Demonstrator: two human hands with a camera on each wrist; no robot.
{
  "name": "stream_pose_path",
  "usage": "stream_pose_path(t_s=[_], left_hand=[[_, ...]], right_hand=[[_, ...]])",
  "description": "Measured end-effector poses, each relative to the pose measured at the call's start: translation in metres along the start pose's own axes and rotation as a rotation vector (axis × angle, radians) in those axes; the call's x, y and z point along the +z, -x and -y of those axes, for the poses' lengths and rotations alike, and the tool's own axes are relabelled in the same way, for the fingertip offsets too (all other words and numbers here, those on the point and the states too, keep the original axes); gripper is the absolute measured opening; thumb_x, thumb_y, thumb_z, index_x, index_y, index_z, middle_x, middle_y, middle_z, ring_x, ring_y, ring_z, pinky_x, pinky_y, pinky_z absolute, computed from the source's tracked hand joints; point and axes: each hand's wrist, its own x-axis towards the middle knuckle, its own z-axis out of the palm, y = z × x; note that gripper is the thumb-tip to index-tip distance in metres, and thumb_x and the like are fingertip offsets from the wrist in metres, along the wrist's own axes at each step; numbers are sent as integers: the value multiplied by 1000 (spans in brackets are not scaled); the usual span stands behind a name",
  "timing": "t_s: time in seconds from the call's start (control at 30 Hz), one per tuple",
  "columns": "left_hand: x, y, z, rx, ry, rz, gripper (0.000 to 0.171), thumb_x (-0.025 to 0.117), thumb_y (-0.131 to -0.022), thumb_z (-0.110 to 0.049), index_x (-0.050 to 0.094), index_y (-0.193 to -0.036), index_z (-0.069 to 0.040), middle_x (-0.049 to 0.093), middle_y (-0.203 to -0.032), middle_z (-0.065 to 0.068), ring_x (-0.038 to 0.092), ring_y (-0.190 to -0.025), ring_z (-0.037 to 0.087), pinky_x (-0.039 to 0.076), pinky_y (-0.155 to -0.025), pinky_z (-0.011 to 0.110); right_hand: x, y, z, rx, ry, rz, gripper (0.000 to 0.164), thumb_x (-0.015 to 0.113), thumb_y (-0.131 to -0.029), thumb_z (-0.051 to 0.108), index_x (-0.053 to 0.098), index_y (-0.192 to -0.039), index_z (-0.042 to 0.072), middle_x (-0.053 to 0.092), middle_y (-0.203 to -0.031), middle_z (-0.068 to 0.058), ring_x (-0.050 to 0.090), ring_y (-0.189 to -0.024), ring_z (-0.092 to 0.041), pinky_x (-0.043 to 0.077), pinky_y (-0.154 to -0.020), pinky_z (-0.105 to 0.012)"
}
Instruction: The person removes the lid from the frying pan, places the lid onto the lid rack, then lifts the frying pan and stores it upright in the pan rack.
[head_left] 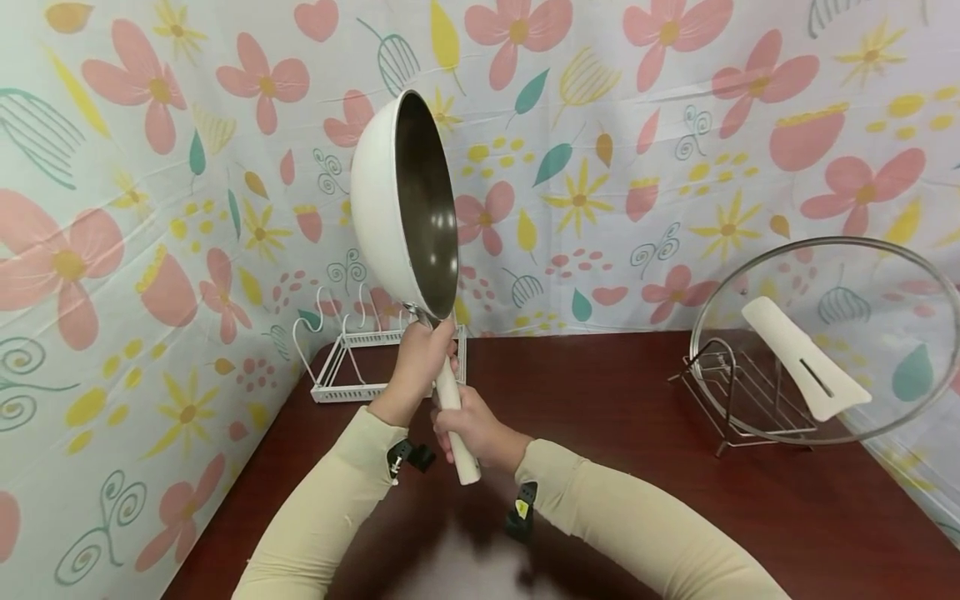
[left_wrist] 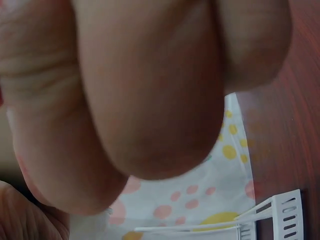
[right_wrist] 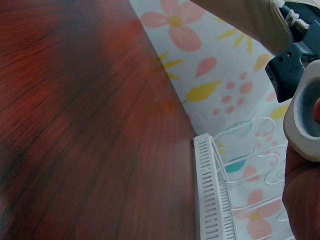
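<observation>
A white wok (head_left: 408, 200) with a dark inner surface is held up in the air, tilted on its side with its mouth turned to the right. My left hand (head_left: 420, 367) grips the white handle (head_left: 459, 454) close to the pan. Lower down, my right hand (head_left: 476, 429) is wrapped around the same handle, whose end sticks out below it. Curled fingers (left_wrist: 155, 115) fill most of the left wrist view. At the right edge of the right wrist view, the handle's end (right_wrist: 298, 132) shows beside part of the right hand (right_wrist: 306, 200).
Behind the hands, a white rack (head_left: 333, 393) with curved wire dividers stands on the dark red wooden table (head_left: 585, 400). At the right, a metal wire rack (head_left: 727, 400) holds a large glass lid (head_left: 911, 367) upright, its white handle facing me. A flowered cloth covers the walls.
</observation>
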Motion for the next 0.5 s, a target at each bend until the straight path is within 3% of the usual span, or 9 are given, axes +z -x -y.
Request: stream_pose_path(t_s=[0.5], left_hand=[[-11,-5,12,-34,-29,-41,25,52,-89,-19,52,-66,-9,50,-50,1,51,-38,13,46,-42,28]], right_hand=[[4,-14,-15,3,-71,50,12,44,-78,-3,39,-86,5,46,-56,-2,49,-40,-14,44,-38,-30]])
